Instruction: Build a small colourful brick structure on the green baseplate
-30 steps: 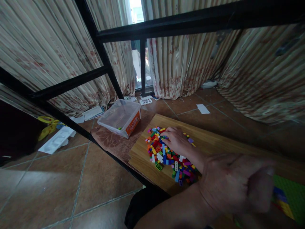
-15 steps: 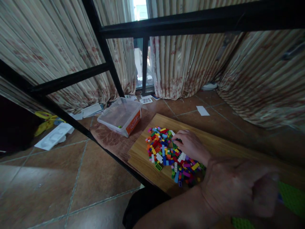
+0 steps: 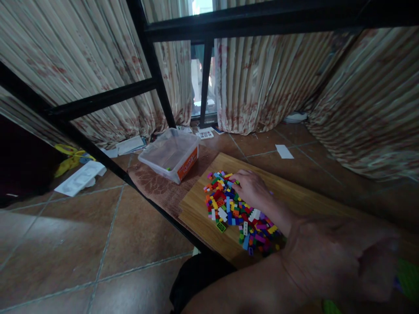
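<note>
My right hand [image 3: 250, 187] reaches over the far edge of a heap of small colourful toy bricks [image 3: 225, 213]. Its fingers are a little apart and bent down onto the bricks; I see nothing held in them. The heap lies on a wooden board [image 3: 196, 205]. Close to the camera at the lower right, my left hand [image 3: 343, 257] is blurred, with its fingers curled in. What they hold, if anything, is hidden. A green studded baseplate [image 3: 409, 279] shows partly beyond the left hand, with a small bluish-purple spot by the fingers.
A clear plastic box [image 3: 170, 152] with an orange label stands on a brown patterned mat [image 3: 153, 187] left of the board. Dark metal bars [image 3: 108, 168] cross the view. White packaging [image 3: 80, 179] and papers [image 3: 284, 151] lie on the tiled floor, before striped curtains [image 3: 255, 87].
My right hand has shifted slightly toward the far left part of the heap, and its fingers have spread from a tighter bend. My left hand stays curled at the lower right. The view has turned slightly.
</note>
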Motion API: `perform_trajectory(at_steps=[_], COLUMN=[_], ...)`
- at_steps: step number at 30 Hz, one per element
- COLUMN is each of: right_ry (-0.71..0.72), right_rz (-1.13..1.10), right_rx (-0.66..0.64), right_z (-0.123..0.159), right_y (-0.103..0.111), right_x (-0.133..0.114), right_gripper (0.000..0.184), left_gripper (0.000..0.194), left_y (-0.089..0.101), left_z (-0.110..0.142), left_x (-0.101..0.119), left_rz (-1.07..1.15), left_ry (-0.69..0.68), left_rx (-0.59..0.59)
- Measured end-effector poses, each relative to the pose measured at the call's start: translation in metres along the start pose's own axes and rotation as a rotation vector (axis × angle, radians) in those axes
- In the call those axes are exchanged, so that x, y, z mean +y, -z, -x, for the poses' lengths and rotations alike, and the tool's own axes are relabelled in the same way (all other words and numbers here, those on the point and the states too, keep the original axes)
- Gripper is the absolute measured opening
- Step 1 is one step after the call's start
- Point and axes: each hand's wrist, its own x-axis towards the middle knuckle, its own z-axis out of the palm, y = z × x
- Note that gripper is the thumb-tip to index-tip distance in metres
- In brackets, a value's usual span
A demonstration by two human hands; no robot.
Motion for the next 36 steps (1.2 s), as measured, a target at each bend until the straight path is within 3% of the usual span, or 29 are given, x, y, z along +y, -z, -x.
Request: perform_trajectory(at_steps=[9,11,15,19,22,28,32,36], right_ry=[-0.053,-0.064,-0.127,-0.282,-0.308,-0.791,-0.900,-0.790], right_rz=[0.024,-0.046,-0.259,-0.389,-0.529,-0.689,-0.739,-0.769], right_rx=[-0.029,0.039,0.236,0.459,0.478,0.591,0.586,0.482], right_z=[-0.008,-0.004,0.017,0.075,0.144,0.273,0.311,0.316], right_y=[-0.008,-0.003,0.020,0.046,0.062,0.081,0.078,0.067], right_x=[-0.007,-0.009,-0.009,0.008,0.035,0.094,0.111,0.113], right_gripper=[0.018,0.021,0.029,0.031,0.025,0.031,0.033,0.028], left_gripper=[0.031,0.028,0.019,0.014,0.015,0.015,0.018,0.020], left_y=[0.002,0.007,0.020,0.026,0.021,-0.007,-0.029,-0.047], left_z=[0.002,0.000,-0.004,-0.007,-0.006,0.001,0.011,0.019], left_x=[0.003,0.006,0.010,0.012,0.013,0.006,-0.005,-0.013], left_rz=[0.139,0.149,0.191,0.138,0.121,-0.004,-0.162,-0.271], left_ry=[0.068,0.065,0.013,0.013,-0.007,-0.008,0.013,0.068], left_rx=[0.068,0.081,0.258,0.357,0.291,0.002,-0.211,-0.336])
